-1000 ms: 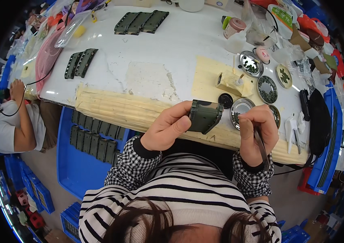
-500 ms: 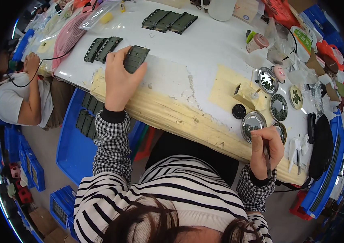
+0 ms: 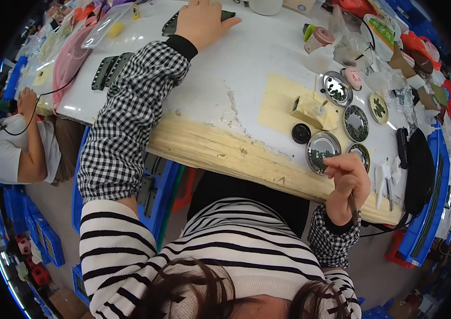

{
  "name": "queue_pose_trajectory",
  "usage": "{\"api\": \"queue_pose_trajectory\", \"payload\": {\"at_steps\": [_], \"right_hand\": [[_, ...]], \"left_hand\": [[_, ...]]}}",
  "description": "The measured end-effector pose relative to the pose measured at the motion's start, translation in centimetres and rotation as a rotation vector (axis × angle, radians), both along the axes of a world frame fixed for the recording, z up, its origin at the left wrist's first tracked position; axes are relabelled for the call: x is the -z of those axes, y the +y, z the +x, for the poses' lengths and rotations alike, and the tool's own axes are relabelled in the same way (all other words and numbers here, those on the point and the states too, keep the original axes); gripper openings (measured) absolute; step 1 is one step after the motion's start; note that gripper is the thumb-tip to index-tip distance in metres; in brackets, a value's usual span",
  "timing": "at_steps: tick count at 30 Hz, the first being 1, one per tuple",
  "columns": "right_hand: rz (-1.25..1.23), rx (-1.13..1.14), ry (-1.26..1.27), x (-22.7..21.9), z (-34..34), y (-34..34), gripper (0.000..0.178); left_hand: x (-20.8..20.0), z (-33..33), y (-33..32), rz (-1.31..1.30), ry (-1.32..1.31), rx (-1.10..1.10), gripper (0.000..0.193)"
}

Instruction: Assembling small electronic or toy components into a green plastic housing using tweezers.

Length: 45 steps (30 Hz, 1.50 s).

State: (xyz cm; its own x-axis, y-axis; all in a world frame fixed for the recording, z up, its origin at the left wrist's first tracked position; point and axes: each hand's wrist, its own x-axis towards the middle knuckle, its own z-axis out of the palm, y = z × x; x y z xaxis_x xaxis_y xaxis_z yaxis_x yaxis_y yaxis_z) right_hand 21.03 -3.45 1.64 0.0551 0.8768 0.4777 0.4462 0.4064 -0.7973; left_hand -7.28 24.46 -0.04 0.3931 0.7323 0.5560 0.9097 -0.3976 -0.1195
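Note:
My left hand point(image 3: 201, 24) reaches to the far side of the table, over a group of dark green ribbed panels point(image 3: 169, 25). Its thumb sticks out to the right past their end, while the picture's top edge and the back of the hand hide the fingertips. Whether a panel is gripped there does not show. My right hand point(image 3: 348, 181) is shut on slim metal tweezers point(image 3: 353, 206), just above the table's front edge. Beside its fingers stands a round metal dish point(image 3: 323, 151) of small dark green pieces. Two more green panels point(image 3: 109, 70) lie at the left.
More round dishes point(image 3: 355, 123) hold green bits, near a yellow block point(image 3: 314, 112) and a black round cap point(image 3: 301, 133). Bags and packages crowd the right side. Below the table edge is a blue crate point(image 3: 162, 183) with panels. Another person point(image 3: 20, 146) sits at the left.
My left hand has moved from the front left of the table to the far panels. The panel it held is gone from that spot. My right hand stays by the dish with the tweezers.

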Motion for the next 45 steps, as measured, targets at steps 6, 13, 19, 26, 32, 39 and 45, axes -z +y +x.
{"api": "queue_pose_trajectory", "payload": {"at_steps": [6,13,19,26,32,39,45], "right_hand": [[-0.202,0.238,-0.055,-0.3,5.4,-1.9,0.111],[-0.261,0.129,0.016,1.4,5.5,-0.8,0.021],[-0.179,0.143,-0.129,2.8,5.2,0.3,0.012],[-0.145,0.142,-0.234,2.9,5.0,0.9,0.012],[-0.089,0.124,-0.318,2.8,4.9,1.0,0.011],[-0.134,0.100,-0.074,2.0,4.2,0.8,0.012],[-0.149,0.104,-0.205,2.3,4.8,1.0,0.011]], "left_hand": [[2.6,2.2,1.2,0.050,0.217,0.068,0.038],[-4.5,2.1,-13.2,-0.794,-1.028,0.403,0.055],[-2.6,2.2,-21.4,-1.240,-1.912,0.445,0.048],[-0.1,6.0,-24.0,-1.417,-1.995,0.247,0.037],[-0.4,7.4,-24.8,-1.360,-1.887,0.387,0.036],[0.4,7.7,-25.1,-1.595,-1.705,0.475,0.019],[0.6,8.3,-25.4,-1.601,-1.738,0.492,0.019]]}}
